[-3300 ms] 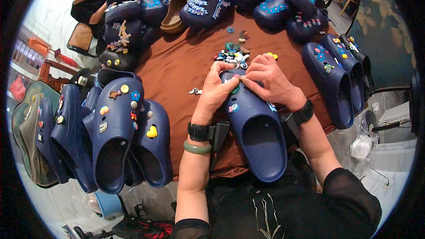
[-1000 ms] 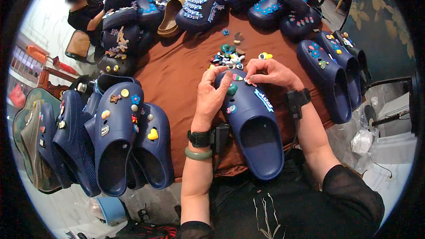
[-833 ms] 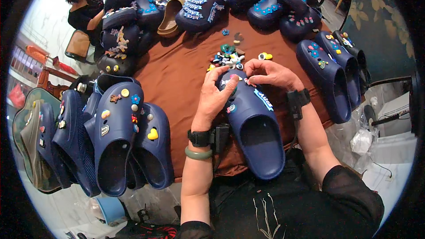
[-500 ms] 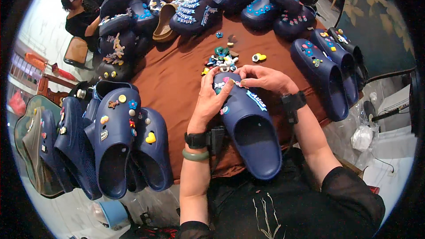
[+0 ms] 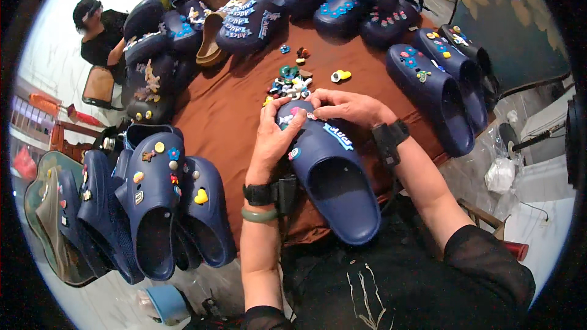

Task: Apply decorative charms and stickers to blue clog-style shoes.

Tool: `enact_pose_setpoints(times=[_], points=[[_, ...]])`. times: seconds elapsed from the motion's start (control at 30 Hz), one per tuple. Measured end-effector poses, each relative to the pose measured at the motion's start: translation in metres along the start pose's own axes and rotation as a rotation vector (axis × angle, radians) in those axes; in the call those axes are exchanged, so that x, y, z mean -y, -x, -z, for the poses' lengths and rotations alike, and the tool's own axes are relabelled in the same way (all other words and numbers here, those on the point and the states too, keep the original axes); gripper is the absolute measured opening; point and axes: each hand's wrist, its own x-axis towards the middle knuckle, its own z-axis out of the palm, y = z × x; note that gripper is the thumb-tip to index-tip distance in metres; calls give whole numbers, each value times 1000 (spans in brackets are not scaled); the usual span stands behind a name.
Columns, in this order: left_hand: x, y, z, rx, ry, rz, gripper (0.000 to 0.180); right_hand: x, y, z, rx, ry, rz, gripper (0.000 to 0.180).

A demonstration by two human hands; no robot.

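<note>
A navy blue foam clog (image 5: 314,147) lies in front of me, its toe pointing away and its heel at the table's near edge. Along its left toe side my left hand (image 5: 273,137) is closed, the thumb pressing near a pink charm (image 5: 297,111). My right hand (image 5: 353,109) is pinched over the right of the toe, at a small charm (image 5: 311,115) largely hidden by the fingers. A light blue banner charm (image 5: 338,137) and a round swirl charm (image 5: 295,153) sit on the upper. Just beyond the toe lies a pile of loose charms (image 5: 292,83).
Decorated navy clogs (image 5: 150,171) stand at the left, more (image 5: 428,85) at the right, and a heap of clogs (image 5: 244,33) at the back of the brown-covered table (image 5: 214,107). A yellow-and-white charm (image 5: 340,76) lies apart. A person (image 5: 101,36) is at the far left.
The whole view has shifted, so the table and clogs appear slightly further left. Both hands keep their hold at the clog's toe, with the right fingers slightly more closed together.
</note>
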Motion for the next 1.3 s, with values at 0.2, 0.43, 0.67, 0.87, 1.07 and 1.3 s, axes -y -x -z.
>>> enact_pose_setpoints(times=[0.2, 0.43, 0.67, 0.87, 1.07, 1.3], points=[[15, -33, 22, 306, -383, -162, 49, -16, -2, -8, 96, -108, 217, 12], [-45, -27, 5, 376, -187, 206, 50, -12, 11, -10, -7, -286, 281, 15], [-44, -49, -3, 542, -377, 206, 44, -37, -6, -6, -177, -344, 257, 20], [-52, -48, 1, 523, -232, 404, 40, -9, 11, 2, -117, -234, 114, 18], [-58, -44, 4, 560, -173, 443, 38, 0, 15, 3, -64, -43, 88, 19], [-70, -46, 6, 659, -286, 428, 41, -3, 14, 3, -45, -38, 81, 21]])
